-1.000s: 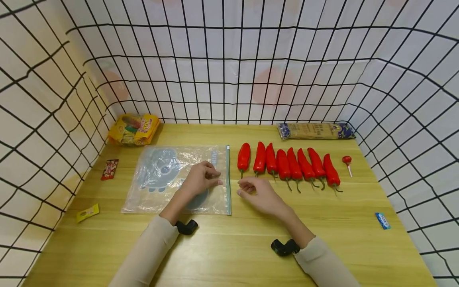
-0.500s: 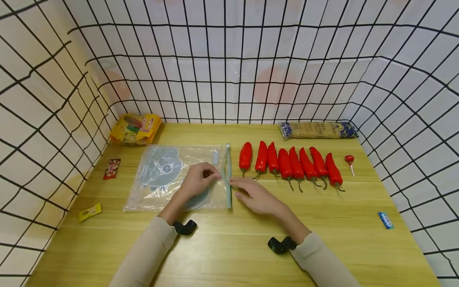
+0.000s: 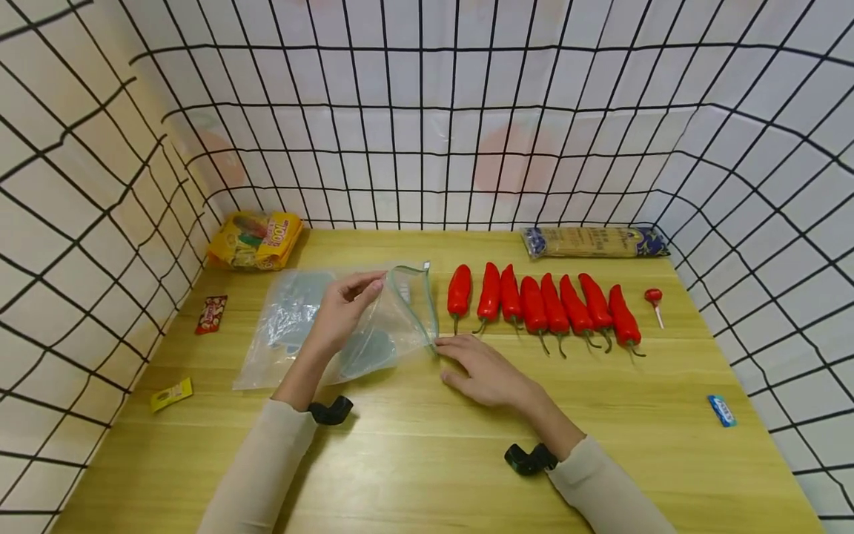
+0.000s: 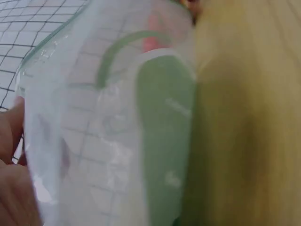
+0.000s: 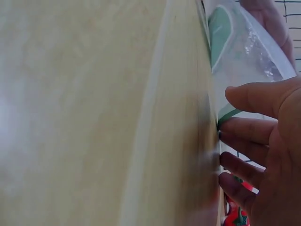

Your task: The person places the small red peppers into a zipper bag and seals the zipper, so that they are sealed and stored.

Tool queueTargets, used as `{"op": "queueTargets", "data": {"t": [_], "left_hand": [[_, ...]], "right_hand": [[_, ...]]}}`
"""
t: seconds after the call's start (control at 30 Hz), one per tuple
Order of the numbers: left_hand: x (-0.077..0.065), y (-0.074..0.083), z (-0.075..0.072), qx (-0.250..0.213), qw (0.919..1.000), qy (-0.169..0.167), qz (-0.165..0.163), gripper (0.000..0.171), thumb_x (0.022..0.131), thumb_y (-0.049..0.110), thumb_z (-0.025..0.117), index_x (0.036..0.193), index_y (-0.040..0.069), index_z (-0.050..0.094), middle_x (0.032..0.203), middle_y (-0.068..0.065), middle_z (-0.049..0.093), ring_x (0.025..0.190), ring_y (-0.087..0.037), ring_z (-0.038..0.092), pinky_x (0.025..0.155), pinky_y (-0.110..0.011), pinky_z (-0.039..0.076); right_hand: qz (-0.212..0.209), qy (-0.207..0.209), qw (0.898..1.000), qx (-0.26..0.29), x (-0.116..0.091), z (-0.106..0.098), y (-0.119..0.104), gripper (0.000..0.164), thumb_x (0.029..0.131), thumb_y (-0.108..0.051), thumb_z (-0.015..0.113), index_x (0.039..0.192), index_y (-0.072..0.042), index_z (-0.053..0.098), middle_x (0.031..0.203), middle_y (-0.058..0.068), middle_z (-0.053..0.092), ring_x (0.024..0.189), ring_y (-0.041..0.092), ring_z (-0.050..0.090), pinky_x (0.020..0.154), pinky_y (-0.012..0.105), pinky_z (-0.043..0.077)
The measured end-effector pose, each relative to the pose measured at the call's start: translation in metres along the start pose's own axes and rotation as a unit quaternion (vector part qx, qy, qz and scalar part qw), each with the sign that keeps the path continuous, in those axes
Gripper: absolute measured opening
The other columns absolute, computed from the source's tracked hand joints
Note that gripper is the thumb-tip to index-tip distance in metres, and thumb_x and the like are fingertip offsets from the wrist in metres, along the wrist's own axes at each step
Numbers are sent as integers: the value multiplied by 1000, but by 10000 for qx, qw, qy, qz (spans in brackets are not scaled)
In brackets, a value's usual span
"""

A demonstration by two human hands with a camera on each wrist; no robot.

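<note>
Red peppers with green stems pop against a yellow wood-grained table; a clear plastic bag carries a blue-green zip strip and printed shapes that look grey-blue, though the blurred left wrist view reads greener. Sleeves are beige, a packet yellow, a lollipop red, the mesh black against a pale backdrop with faint pink rounds.

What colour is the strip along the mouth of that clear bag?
The strip is a muted blue-green, seen best in the head view.

The sleeves are plain beige, and each wrist wears a black, bent device.
</note>
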State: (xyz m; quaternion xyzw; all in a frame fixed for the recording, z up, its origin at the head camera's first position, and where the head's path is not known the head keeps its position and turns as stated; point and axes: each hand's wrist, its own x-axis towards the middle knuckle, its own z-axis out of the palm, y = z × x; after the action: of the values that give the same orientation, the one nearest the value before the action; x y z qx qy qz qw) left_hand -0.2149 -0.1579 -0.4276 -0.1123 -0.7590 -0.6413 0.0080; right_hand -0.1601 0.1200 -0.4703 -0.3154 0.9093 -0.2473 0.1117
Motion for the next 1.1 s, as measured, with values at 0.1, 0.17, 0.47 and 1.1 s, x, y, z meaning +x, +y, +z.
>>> {"op": "queueTargets", "data": {"t": [0.1, 0.17, 0.47, 1.1], "left_hand": [[0, 5, -7, -186, 9998, -88, -26, 29, 94, 23, 64, 118, 8, 70, 111, -1, 69, 97, -13, 59, 85, -26, 51], [0, 2, -13, 87, 9998, -151, 11, 27, 93, 28, 66, 112, 11, 73, 108, 1, 69, 99, -14, 60, 88, -27, 51], [0, -19, -16, 389, 9992, 124, 6, 28, 92, 35, 65, 106, 12, 70, 104, -2, 69, 96, -22, 62, 84, -25, 51], [-8, -10, 13, -384, 9986, 309, -169, 22, 92, 20, 68, 104, 2, 73, 97, 5, 72, 90, -9, 62, 76, -20, 51]], "right_hand": [[39, 11, 10000, -67, -1, 0, 0, 51, 98, -36, 55, 142, -12, 49, 153, -1, 42, 143, 23, 33, 117, 46, 28], [36, 14, 10000, -84, -2, -1, 0, 51, 98, -36, 56, 143, -12, 49, 153, -1, 42, 143, 23, 34, 117, 46, 28], [203, 85, 9996, 153, -9, -5, 0, 50, 98, -33, 57, 143, -13, 49, 152, 1, 43, 142, 25, 36, 117, 48, 28], [1669, 2236, 9561, 900, 49, -48, 32, 51, 87, -36, 72, 124, -3, 60, 110, 11, 67, 97, 25, 62, 88, 41, 53]]}}
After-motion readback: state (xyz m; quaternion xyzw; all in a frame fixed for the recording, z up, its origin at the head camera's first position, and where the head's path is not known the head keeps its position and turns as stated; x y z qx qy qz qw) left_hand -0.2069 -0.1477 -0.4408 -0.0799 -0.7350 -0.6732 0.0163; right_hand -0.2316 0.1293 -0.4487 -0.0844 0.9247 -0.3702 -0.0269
